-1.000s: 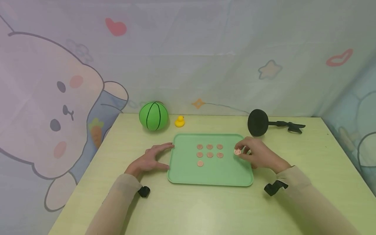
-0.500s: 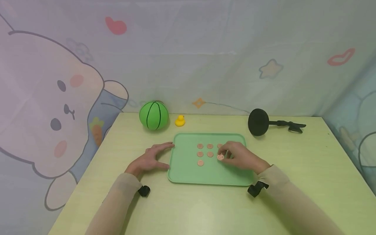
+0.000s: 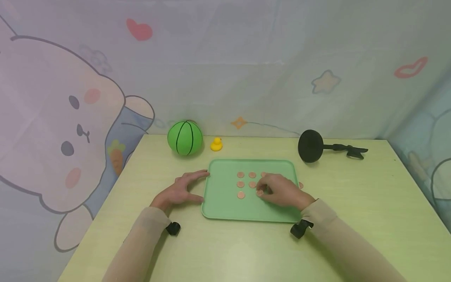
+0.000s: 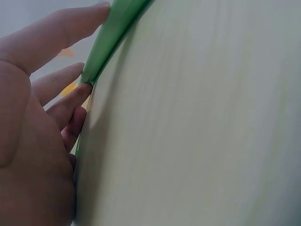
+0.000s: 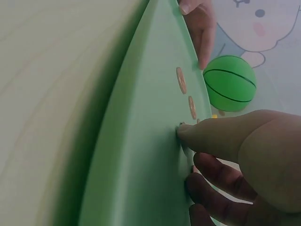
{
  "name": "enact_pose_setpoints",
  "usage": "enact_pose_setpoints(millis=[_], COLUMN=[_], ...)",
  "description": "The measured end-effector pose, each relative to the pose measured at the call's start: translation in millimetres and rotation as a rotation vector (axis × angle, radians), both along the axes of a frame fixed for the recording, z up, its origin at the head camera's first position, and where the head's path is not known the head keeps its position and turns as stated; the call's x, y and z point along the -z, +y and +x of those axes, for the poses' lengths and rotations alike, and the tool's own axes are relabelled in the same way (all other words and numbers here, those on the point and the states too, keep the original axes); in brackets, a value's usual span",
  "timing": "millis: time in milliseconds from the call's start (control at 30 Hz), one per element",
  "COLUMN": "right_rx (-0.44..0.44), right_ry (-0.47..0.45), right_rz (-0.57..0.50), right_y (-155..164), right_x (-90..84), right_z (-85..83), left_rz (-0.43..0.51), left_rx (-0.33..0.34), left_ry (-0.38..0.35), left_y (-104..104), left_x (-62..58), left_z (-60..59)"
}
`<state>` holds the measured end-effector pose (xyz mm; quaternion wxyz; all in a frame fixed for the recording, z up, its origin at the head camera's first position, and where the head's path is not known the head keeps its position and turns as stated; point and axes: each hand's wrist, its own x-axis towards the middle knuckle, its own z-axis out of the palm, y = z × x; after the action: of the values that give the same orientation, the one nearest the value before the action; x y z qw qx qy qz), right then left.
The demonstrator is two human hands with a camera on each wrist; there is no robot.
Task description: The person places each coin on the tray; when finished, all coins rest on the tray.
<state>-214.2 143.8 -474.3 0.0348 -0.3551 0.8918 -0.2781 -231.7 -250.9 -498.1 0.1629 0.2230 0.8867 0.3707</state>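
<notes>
My right hand pinches a copper-coloured coin between thumb and fingertips, low over the green tray. In the right wrist view the thumb covers most of that coin. To its left lies a single coin in the front row. Behind are two more rows of coins, with a back-row coin partly covered by the right hand. At the tray's left side my left hand has its fingers extended, fingertips and thumb touching the rim. The left wrist view shows those fingers against the tray's edge.
Another coin shows at the tray's right edge. Behind the tray stand a green ball with black lines and a yellow rubber duck. A black round-based holder with a clip lies at the back right. A printed cloth hangs behind the table.
My right hand has carried its coin leftward from the tray's right side to the front row, lowering it toward the tray. A coin at the right edge has come into view. The left hand stays put.
</notes>
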Motion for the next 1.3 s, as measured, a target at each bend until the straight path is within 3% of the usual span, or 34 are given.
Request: enact_pose_setpoints(millis=[433,833,1300], right_rx=[0.032,0.052,0.076], right_ry=[-0.06,-0.019,-0.015], right_rz=[-0.017,-0.062,-0.034], right_y=[-2.7,-10.8,-15.6], right_x=[2.7,7.6,6.1], right_z=[3.6,5.2,7.2], left_rz=[0.004,0.01,0.01], left_rx=[-0.015,-0.016,-0.017], left_ry=[-0.019,-0.017,-0.018], left_y=[0.4,-0.1,-0.7], left_x=[0.5,2.6,3.8], left_z=[-0.6,-1.3,-1.4])
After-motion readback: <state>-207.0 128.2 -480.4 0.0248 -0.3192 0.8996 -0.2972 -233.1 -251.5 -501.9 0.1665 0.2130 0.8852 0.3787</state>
